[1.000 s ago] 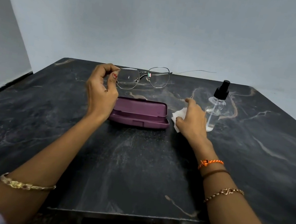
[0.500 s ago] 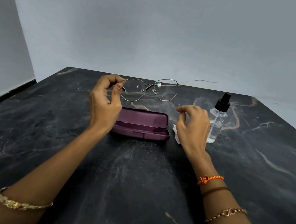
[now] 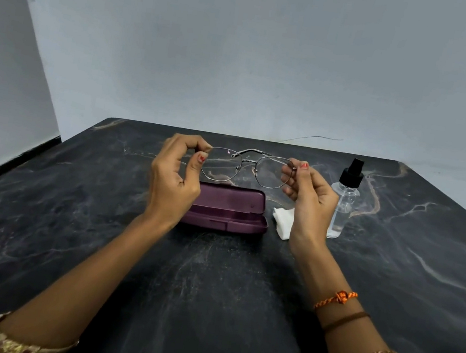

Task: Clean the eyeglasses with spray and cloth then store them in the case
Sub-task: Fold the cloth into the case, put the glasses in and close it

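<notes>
Thin metal-framed eyeglasses (image 3: 246,167) are held in the air above the far half of the table, lenses facing me. My left hand (image 3: 175,177) pinches the frame's left end and my right hand (image 3: 308,192) pinches its right end. One temple arm sticks out far to the right. Below the glasses an open purple case (image 3: 228,210) lies on the table. A folded white cloth (image 3: 282,221) lies just right of the case, partly behind my right hand. A clear spray bottle (image 3: 342,204) with a black nozzle stands upright to the right of the cloth.
The dark marble table (image 3: 209,287) runs to a pale wall at the back and on the left. Its near edge is out of view behind my forearms.
My right hand left the cloth on the table, rose and took hold of the right end of the glasses. The left hand kept its hold and the frame turned level.
</notes>
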`<state>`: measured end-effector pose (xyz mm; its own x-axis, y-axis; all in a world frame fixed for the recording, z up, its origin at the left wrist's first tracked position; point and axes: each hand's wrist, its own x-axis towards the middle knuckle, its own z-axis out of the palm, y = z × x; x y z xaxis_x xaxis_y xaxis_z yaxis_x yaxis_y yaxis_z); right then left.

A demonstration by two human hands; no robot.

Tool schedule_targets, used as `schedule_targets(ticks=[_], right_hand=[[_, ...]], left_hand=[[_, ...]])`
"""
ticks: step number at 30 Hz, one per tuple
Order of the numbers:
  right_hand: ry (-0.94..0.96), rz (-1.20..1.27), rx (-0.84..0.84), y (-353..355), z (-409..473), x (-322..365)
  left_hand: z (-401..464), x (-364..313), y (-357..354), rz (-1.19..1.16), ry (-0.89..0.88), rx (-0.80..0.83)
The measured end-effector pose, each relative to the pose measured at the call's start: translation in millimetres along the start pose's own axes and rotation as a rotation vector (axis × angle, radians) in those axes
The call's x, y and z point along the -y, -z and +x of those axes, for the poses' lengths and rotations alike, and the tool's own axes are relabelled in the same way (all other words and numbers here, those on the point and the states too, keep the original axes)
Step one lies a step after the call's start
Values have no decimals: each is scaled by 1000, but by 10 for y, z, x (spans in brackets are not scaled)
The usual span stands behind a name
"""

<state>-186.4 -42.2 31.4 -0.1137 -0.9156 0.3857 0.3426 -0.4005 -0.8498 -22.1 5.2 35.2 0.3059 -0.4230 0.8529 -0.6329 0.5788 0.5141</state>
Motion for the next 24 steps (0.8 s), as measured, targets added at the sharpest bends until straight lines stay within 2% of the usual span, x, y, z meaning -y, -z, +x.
schedule_targets(ticks=[5, 16, 24], right_hand=[[-8, 69, 19, 0, -1, 19], [-4, 45, 42, -16, -13, -17], [46, -17, 54, -27, -17, -22]], left_hand=[[-9, -7, 0, 16, 7, 7], [22, 20, 11, -25, 54, -27], [43, 53, -27, -263, 407, -92]])
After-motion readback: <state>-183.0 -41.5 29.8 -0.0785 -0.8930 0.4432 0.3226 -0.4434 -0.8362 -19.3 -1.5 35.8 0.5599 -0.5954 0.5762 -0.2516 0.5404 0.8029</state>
